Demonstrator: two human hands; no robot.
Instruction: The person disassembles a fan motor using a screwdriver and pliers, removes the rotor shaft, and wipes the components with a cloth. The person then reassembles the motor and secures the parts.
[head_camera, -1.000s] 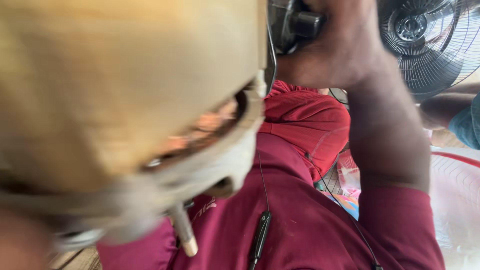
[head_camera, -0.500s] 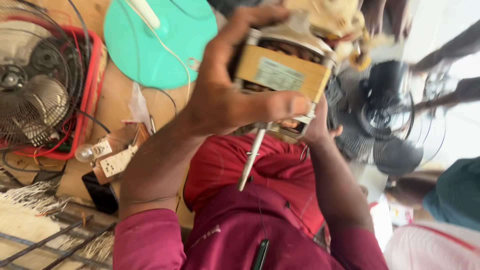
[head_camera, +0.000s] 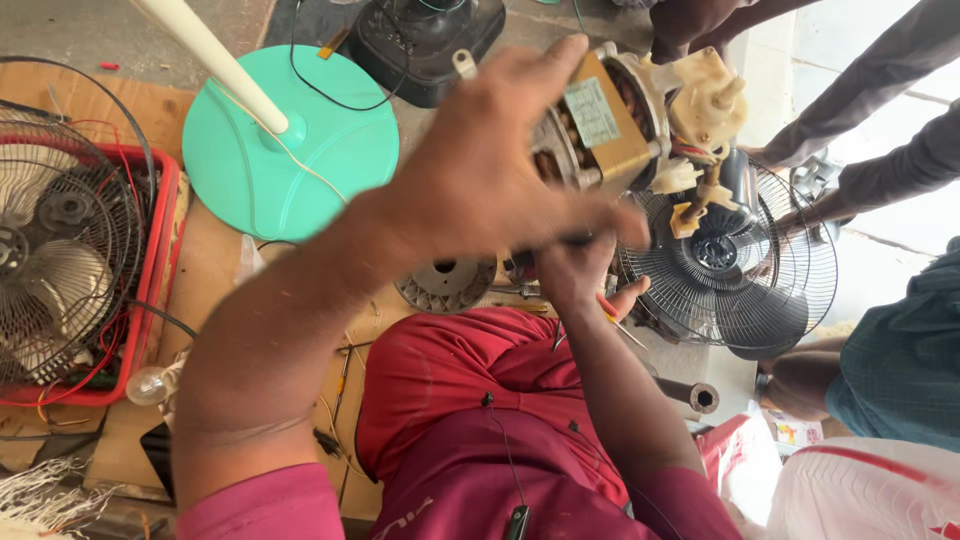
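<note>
Head view, looking down past a maroon shirt onto a cluttered workshop floor. Left hand raised mid-frame, fingers curled round a fan motor and gripping it from the left side, thumb across the underside. Motor held in the air, tilted, copper windings and a tan label showing, cream plastic gear parts at its right end. Right hand just below the motor, closed into a loose fist around a thin tool with a red handle; tip hidden behind the left hand, contact with the motor impossible to tell. Below and right of the motor, on the floor, a black fan with wire guard. Near the floor's top edge, a mint-green fan base with a white pole. At the left edge, a red crate holding wire fan guards. Beside the crate, a clear bulb. At the right edge, other people's arms in grey sleeves, well apart from the motor.
</note>
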